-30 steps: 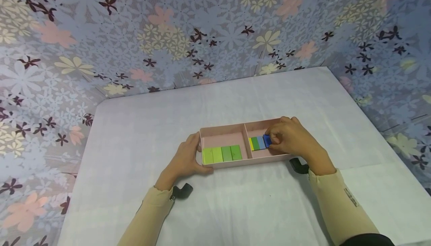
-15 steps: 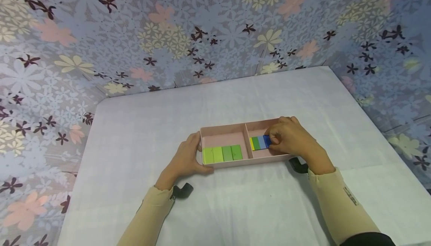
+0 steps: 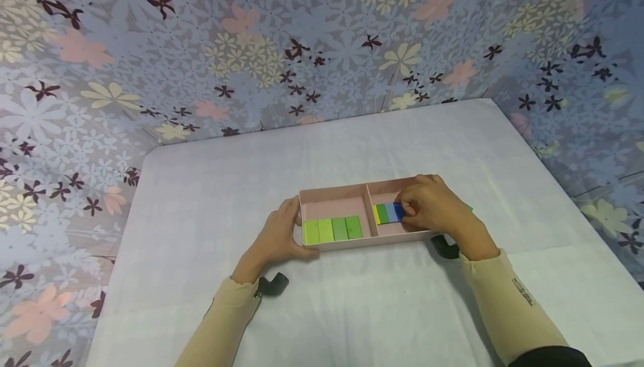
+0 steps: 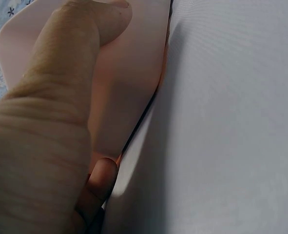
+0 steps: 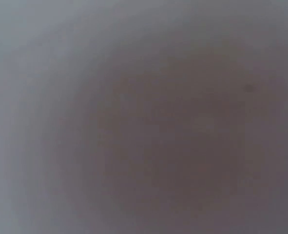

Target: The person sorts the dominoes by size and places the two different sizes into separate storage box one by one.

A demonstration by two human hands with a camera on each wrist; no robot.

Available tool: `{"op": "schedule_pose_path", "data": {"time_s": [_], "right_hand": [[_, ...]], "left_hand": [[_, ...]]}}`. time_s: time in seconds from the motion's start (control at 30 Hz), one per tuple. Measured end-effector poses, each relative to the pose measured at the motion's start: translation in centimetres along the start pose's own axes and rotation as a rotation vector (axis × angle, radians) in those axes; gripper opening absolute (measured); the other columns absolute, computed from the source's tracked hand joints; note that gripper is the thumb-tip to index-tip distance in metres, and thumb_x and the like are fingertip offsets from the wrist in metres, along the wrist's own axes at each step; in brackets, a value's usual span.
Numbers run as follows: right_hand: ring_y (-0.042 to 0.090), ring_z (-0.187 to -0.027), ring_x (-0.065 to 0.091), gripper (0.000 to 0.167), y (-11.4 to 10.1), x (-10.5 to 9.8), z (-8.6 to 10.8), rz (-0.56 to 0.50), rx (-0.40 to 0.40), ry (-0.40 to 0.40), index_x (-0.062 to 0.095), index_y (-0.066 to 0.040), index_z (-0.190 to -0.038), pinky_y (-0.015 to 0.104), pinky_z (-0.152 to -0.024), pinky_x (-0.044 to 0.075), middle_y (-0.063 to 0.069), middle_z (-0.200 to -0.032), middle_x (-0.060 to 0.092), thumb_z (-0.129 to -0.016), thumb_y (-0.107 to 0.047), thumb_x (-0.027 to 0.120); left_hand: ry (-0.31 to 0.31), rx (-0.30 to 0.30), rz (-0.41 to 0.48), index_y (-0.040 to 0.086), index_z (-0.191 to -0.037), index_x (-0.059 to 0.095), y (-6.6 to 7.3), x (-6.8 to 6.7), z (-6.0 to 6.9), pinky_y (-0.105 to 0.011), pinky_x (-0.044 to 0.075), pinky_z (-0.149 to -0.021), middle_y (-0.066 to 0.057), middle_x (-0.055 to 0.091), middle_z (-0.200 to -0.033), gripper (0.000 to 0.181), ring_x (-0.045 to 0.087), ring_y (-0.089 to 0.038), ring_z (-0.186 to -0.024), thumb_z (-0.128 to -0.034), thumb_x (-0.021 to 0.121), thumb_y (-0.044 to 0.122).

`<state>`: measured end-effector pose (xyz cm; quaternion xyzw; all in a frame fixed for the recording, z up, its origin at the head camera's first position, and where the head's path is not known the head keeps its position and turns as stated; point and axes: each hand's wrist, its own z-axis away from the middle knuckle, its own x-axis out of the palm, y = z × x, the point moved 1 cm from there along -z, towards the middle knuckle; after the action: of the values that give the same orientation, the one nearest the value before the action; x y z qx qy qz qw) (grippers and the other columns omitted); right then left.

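Note:
A shallow pale pink box [image 3: 347, 244] with two compartments lies on the white-covered table. My left hand [image 3: 276, 236] grips its left end, thumb along the front wall; the left wrist view shows the thumb and a fingertip against the box's outer wall [image 4: 129, 73]. Inside the right compartment, my right hand [image 3: 432, 205] pinches a dark blue block [image 3: 398, 211] at the end of a short row. Left of it lie a light blue block [image 3: 391, 212], a green block [image 3: 383, 214] and a yellow one [image 3: 375, 215]. The right wrist view is too blurred to read.
Several light and darker green blocks [image 3: 326, 230] line the front of the left compartment. A divider [image 3: 371, 210] separates the two compartments. A small green bit [image 3: 470, 208] shows beyond my right wrist. Floral cloth walls [image 3: 322, 48] rise behind the white table [image 3: 241, 177] and at both sides.
The dark blue block now sits in line against the light blue one, where it stood slightly askew before. My right wrist has shifted slightly, and a green bit shows beyond it. My left hand stays put.

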<state>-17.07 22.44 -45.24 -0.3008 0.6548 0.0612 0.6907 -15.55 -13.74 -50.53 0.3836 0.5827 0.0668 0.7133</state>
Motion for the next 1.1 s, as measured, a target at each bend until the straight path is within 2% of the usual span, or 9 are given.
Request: {"op": "schedule_pose_path", "data": {"time_s": [0.23, 0.37, 0.47, 0.6, 0.77, 0.87, 0.93, 1.0, 1.1], "right_hand": [[0.018, -0.081, 0.039, 0.053, 0.0, -0.2, 0.0, -0.02, -0.026, 0.031, 0.039, -0.024, -0.057, 0.04, -0.081, 0.023, -0.015, -0.073, 0.058, -0.064, -0.013, 0.09], [0.018, -0.089, 0.045, 0.051, 0.2, -0.4, 0.2, -0.062, -0.008, 0.05, 0.039, -0.023, -0.058, 0.038, -0.076, 0.02, -0.01, -0.089, 0.07, -0.065, -0.011, 0.088], [0.017, -0.089, 0.045, 0.049, 0.4, -0.5, 0.1, -0.077, -0.012, 0.068, 0.039, -0.023, -0.058, 0.037, -0.074, 0.019, -0.008, -0.094, 0.072, -0.066, -0.009, 0.086], [0.017, -0.082, 0.04, 0.049, 0.5, -0.8, 0.4, -0.08, -0.028, 0.1, 0.038, -0.023, -0.06, 0.037, -0.07, 0.016, -0.013, -0.074, 0.058, -0.068, -0.007, 0.084], [0.016, -0.078, 0.037, 0.052, 0.9, -1.4, 0.9, -0.069, -0.026, 0.156, 0.037, -0.023, -0.058, 0.036, -0.068, 0.017, -0.014, -0.063, 0.046, -0.073, -0.009, 0.085], [0.015, -0.077, 0.036, 0.054, 1.2, -1.8, 1.3, -0.083, -0.022, 0.195, 0.037, -0.023, -0.058, 0.037, -0.07, 0.019, -0.012, -0.069, 0.059, -0.073, -0.008, 0.087], [0.015, -0.078, 0.037, 0.055, 1.4, -2.1, 1.7, -0.103, -0.021, 0.22, 0.038, -0.023, -0.058, 0.037, -0.071, 0.019, -0.007, -0.084, 0.07, -0.071, -0.004, 0.088], [0.015, -0.078, 0.037, 0.056, 1.6, -2.4, 2.0, -0.11, -0.006, 0.233, 0.038, -0.023, -0.059, 0.037, -0.073, 0.019, -0.003, -0.093, 0.073, -0.069, -0.001, 0.088], [0.016, -0.078, 0.034, 0.055, 2.0, -3.0, 2.6, -0.081, 0.014, 0.247, 0.038, -0.022, -0.06, 0.038, -0.072, 0.017, -0.004, -0.088, 0.069, -0.069, -0.002, 0.089]], "left_hand": [[-0.01, -0.012, 0.02, 0.024, -0.161, 0.019, 0.0, 0.0, -0.1, -0.038, 0.042, -0.092, 0.002, 0.045, -0.134, 0.129, 0.045, -0.015, -0.095, -0.0588, 0.092, 0.053], [-0.012, -0.013, 0.031, 0.027, -0.161, 0.019, 0.0, 0.1, -0.2, -0.037, 0.042, -0.09, 0.004, 0.045, -0.132, 0.128, 0.044, -0.014, -0.094, -0.0592, 0.092, 0.054], [-0.001, -0.007, 0.036, 0.028, -0.16, 0.02, 0.0, 0.0, -0.3, -0.036, 0.042, -0.088, 0.005, 0.045, -0.13, 0.127, 0.045, -0.014, -0.093, -0.0589, 0.092, 0.053], [0.002, -0.005, 0.035, 0.03, -0.161, 0.018, 0.1, 0.0, -0.2, -0.039, 0.042, -0.094, 0.004, 0.044, -0.138, 0.127, 0.045, -0.015, -0.098, -0.0592, 0.092, 0.054], [-0.007, -0.014, 0.029, 0.03, -0.16, 0.017, 0.2, -0.1, -0.1, -0.04, 0.042, -0.096, 0.002, 0.042, -0.142, 0.127, 0.045, -0.017, -0.101, -0.06, 0.091, 0.055], [-0.006, -0.017, 0.032, 0.029, -0.16, 0.019, 0.2, -0.1, -0.1, -0.036, 0.043, -0.09, 0.003, 0.044, -0.136, 0.126, 0.045, -0.015, -0.096, -0.0599, 0.091, 0.055], [-0.003, -0.019, 0.034, 0.028, -0.159, 0.02, 0.2, -0.1, 0.0, -0.035, 0.042, -0.087, 0.003, 0.044, -0.134, 0.126, 0.045, -0.014, -0.095, -0.0593, 0.091, 0.055], [-0.001, -0.019, 0.035, 0.028, -0.159, 0.021, 0.2, -0.1, 0.0, -0.035, 0.043, -0.086, 0.004, 0.045, -0.132, 0.126, 0.045, -0.014, -0.095, -0.0591, 0.092, 0.054], [0.0, -0.018, 0.042, 0.028, -0.159, 0.021, 0.2, -0.1, -0.1, -0.035, 0.043, -0.086, 0.004, 0.045, -0.131, 0.125, 0.046, -0.014, -0.095, -0.059, 0.092, 0.053]]}}
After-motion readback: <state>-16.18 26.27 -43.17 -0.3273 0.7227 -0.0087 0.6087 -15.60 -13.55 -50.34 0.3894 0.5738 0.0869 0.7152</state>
